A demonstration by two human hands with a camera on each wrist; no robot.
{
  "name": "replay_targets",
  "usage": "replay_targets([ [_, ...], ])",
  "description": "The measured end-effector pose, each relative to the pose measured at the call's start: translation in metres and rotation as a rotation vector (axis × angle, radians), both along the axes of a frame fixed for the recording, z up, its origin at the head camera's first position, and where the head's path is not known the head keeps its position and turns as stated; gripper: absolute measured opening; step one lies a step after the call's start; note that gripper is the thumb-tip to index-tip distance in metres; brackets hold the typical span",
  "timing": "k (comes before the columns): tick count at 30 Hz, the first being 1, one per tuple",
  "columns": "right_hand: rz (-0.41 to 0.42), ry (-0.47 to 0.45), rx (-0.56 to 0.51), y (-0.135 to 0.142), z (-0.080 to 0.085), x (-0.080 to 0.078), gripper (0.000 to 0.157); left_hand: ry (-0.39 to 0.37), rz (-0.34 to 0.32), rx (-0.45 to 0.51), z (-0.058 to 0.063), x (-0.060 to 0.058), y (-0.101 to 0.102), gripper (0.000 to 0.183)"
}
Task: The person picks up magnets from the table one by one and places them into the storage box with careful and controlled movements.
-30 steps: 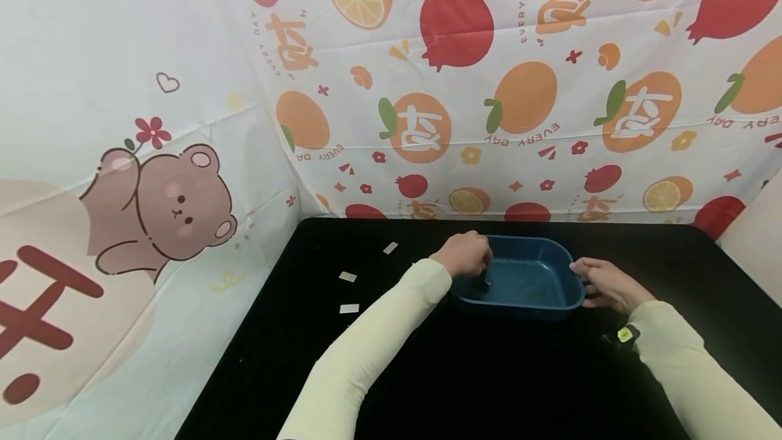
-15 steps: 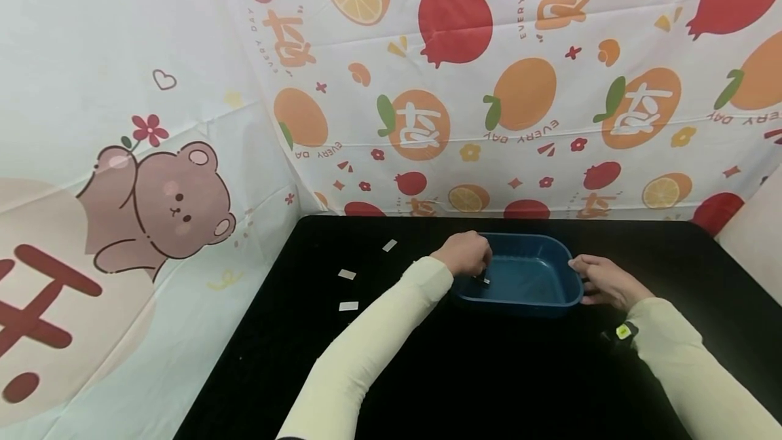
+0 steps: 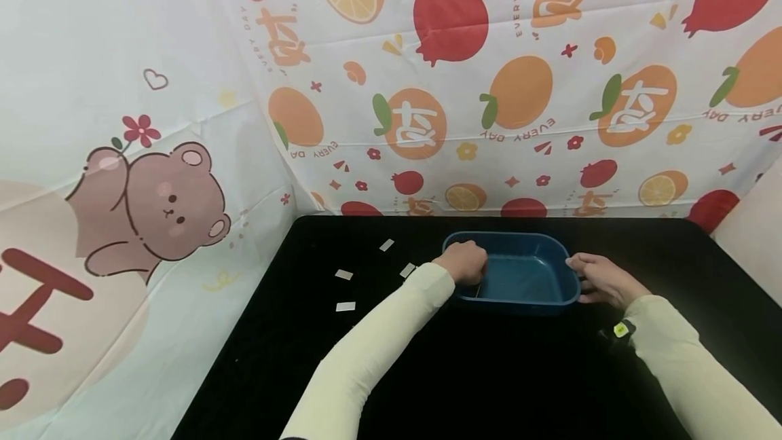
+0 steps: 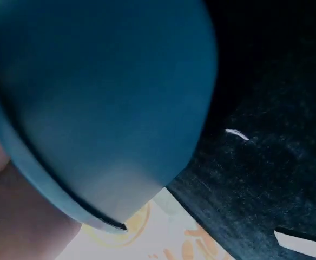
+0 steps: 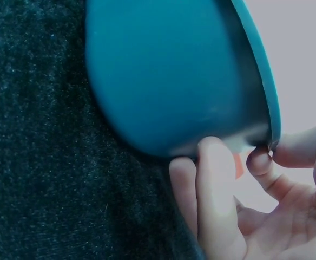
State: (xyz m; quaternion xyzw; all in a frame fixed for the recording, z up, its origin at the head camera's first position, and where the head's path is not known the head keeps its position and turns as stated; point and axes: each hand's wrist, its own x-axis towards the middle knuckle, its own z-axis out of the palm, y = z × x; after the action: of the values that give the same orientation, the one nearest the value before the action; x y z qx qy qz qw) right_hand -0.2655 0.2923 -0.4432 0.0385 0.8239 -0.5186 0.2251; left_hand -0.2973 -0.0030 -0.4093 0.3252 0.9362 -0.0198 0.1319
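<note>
1. At the left of the head view hangs a pale cloth printed with a brown bear [image 3: 177,206]; a fruit-print cloth [image 3: 519,97] fills the upper middle and upper right.

2. Left of centre, four small white pieces lie well apart from one another on the black table [image 3: 501,372]: one low [image 3: 345,306], one above it [image 3: 343,275], one higher to the right [image 3: 387,245], and one just beside the left sleeve [image 3: 408,270]. The left wrist view shows a thin white strip [image 4: 237,134] at its right and a white piece at its lower right.

3. A pale yellow sleeve [image 3: 366,345] climbs from the bottom edge to the left hand [image 3: 466,262], just right of centre. This hand reaches over the left end of the blue basin, knuckles up, fingers bent down inside it. A thin light edge shows below it; whether the fingers pinch anything I cannot tell, since the fingertips are hidden.

4. The blue basin [image 3: 525,284] sits on the table right of centre, between the two hands, its open side up.

5. The right hand [image 3: 605,280] is at the basin's right end. In the right wrist view, thumb and a finger pinch its rim at lower right, while two other fingers touch the outer wall.

6. Below the right hand, near the cuff, shows a small yellow tag [image 3: 621,328].
</note>
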Motion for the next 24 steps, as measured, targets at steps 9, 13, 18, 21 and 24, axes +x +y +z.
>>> replay_targets([
  [9,0.007,-0.015,-0.002,0.003,0.0,-0.001,0.037,-0.014,-0.005,0.081,0.011,-0.003,-0.007,0.026],
  [13,0.006,-0.017,0.004,0.002,0.002,0.0,0.038,-0.033,-0.011,0.098,0.013,-0.001,-0.011,0.025],
  [18,-0.003,-0.024,0.005,0.0,0.003,0.001,0.036,-0.023,-0.012,0.114,0.015,0.001,-0.015,0.026],
  [21,-0.003,-0.022,0.004,0.0,0.003,0.002,0.036,-0.009,-0.004,0.118,0.016,0.001,-0.016,0.026],
  [24,0.001,-0.017,0.003,-0.001,0.003,0.003,0.036,0.005,0.009,0.116,0.017,0.001,-0.018,0.026],
])
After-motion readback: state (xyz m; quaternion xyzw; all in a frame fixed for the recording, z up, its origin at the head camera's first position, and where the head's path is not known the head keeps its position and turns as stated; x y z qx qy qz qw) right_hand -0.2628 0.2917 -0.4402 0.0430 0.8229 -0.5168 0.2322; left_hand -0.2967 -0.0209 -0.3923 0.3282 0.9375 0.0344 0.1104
